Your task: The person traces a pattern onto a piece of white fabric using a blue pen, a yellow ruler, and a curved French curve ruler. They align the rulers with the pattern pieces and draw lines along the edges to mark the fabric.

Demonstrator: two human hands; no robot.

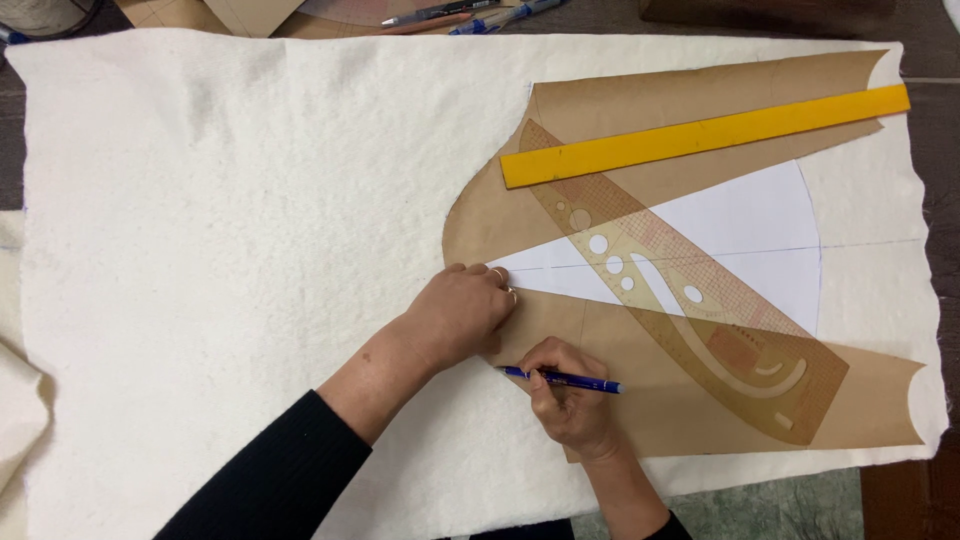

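right hand (pixel 572 400) grips blue pen (pixel 562 379) | left hand (pixel 462 312) presses brown pattern (pixel 640 110) (flat)

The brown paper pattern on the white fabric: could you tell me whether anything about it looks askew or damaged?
Nothing stands out. The brown paper pattern lies flat on the white fabric, pinned by the left hand; the right hand holds a blue pen at its edge.
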